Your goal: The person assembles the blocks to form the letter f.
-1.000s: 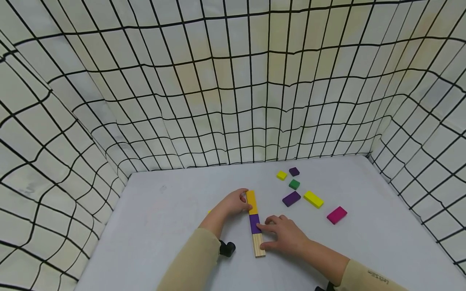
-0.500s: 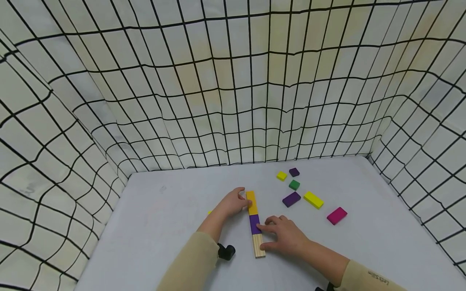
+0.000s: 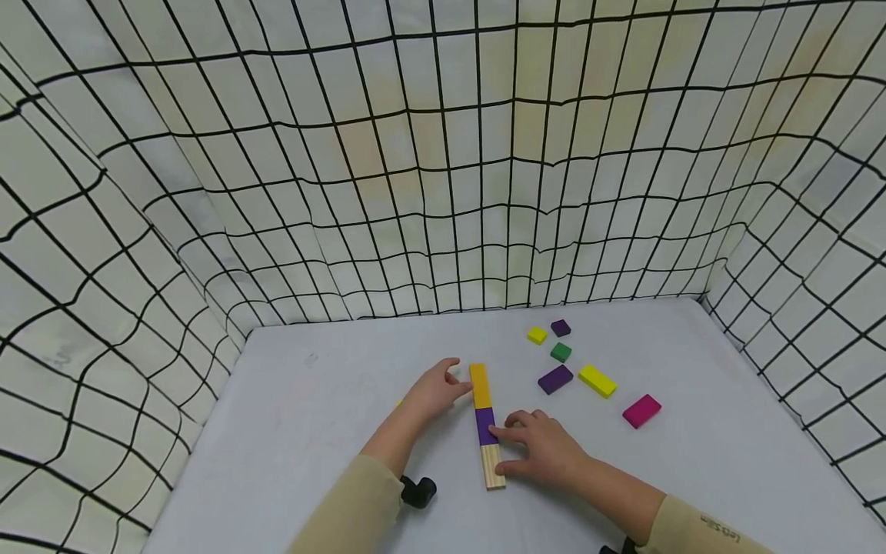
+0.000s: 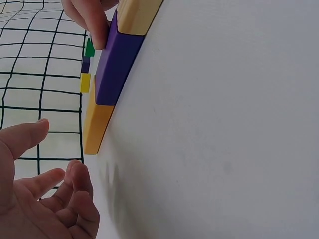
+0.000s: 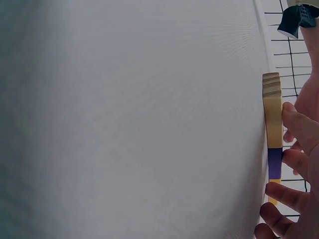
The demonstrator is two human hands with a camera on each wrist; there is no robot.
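Three blocks lie end to end in a straight row on the table: an orange block [image 3: 480, 385] at the far end, a purple block [image 3: 484, 426] in the middle and a bare wooden block [image 3: 492, 469] nearest. My left hand [image 3: 434, 391] is just left of the orange block with thumb and fingers spread. In the left wrist view a gap shows between those fingers and the orange block [image 4: 97, 130]. My right hand [image 3: 543, 448] rests along the row's right side, thumb touching the wooden block and index finger touching the purple one.
Right of the row lie a dark purple block [image 3: 556, 379], a yellow block [image 3: 597, 381] and a magenta block [image 3: 641, 411]. Farther back are small yellow [image 3: 537, 335], green [image 3: 561, 352] and dark purple [image 3: 561, 328] pieces. Black netting [image 3: 457, 231] over white sheeting surrounds the table.
My left hand has let go of the orange block and drawn back a little to the left. The right hand and the row have stayed in place.
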